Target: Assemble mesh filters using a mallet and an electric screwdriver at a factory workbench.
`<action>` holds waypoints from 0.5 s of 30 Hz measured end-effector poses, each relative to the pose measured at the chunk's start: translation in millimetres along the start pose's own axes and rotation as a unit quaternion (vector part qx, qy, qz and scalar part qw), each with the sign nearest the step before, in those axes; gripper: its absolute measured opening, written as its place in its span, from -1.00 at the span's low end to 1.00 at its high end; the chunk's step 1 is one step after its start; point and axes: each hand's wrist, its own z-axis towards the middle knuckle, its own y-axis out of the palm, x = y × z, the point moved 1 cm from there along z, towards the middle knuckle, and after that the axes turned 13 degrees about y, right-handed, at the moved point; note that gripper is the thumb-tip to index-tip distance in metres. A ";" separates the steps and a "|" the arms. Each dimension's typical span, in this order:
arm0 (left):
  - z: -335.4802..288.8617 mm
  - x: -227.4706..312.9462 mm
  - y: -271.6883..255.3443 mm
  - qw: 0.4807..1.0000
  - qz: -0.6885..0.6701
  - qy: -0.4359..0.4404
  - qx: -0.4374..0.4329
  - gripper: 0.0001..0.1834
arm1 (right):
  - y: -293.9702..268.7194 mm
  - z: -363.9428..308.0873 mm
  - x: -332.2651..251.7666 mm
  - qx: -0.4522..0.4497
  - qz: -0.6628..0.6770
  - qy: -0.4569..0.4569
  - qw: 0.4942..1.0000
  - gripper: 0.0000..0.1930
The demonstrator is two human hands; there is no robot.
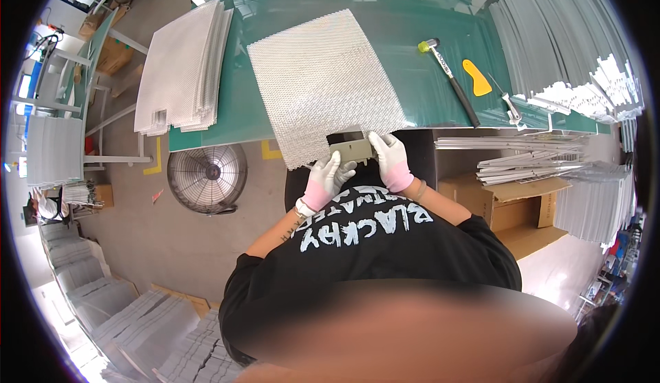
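Observation:
A silver mesh sheet (pixel 320 73) lies on the green table, its near edge jutting out over the front with a notch cut into it. At that notch is a beige rectangular plastic part (pixel 352 150), close against my body. My left hand (pixel 330 178), in a white and pink glove, grips the part's left end with thumb and fingers. Its right end is pinched by my right hand (pixel 390 159), gloved the same way, whose fingertips also come near the sheet's corner. How far the part sits on the mesh edge I cannot tell.
A mesh stack (pixel 182 70) overhangs the table (pixel 426 94) at left. Lying on the right are a hammer (pixel 450 80), a yellow scraper (pixel 476 77) and a thin-bladed tool (pixel 510 108), beside piled grey strips (pixel 564 39). A floor fan (pixel 207 177) and a cardboard box (pixel 512 211) stand below.

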 end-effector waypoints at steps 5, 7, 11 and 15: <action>0.1 5.4 -5.2 0.999 -0.029 0.009 -0.019 -0.66 | 8.9 -4.1 1.7 0.004 0.071 0.015 0.997 -0.76; -1.8 7.7 -3.8 0.994 -0.079 0.030 -0.062 -0.62 | 8.3 -3.9 2.2 -0.007 0.074 0.030 0.997 -0.76; -6.3 16.0 -2.6 0.991 0.028 -0.063 -0.114 -0.55 | 1.0 -2.6 -3.5 -0.053 0.021 0.005 0.998 -0.73; -11.2 24.5 -2.1 0.990 0.022 -0.074 -0.122 -0.52 | 0.7 1.4 2.3 -0.064 -0.017 0.028 0.997 -0.68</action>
